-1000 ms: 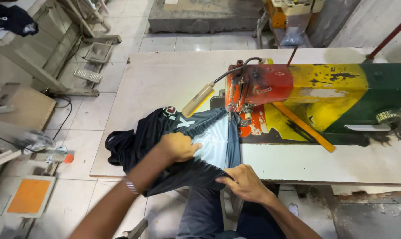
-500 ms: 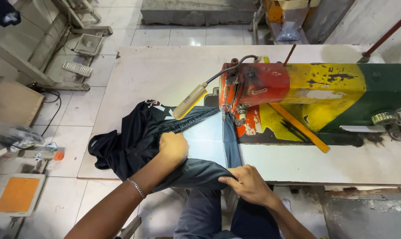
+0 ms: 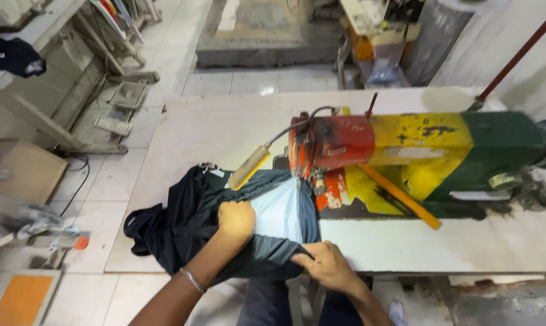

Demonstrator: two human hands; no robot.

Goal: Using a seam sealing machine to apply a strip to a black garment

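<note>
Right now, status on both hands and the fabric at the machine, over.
Left hand pressing dark garment flat. Right hand pinching its near edge at the table front. Cloth fed under sewing machine head; lamp overhangs it.

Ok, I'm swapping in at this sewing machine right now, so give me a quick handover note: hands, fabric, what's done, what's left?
Left hand: pressing down on the dark garment, beside the lit pale panel.
Right hand: fingers pinching the garment's near edge at the table edge.
Garment: spread under the sewing machine head, with its bulk bunched to the left.
Done: fabric placed at the needle.
Left: the seam; its progress can't be seen.
</note>
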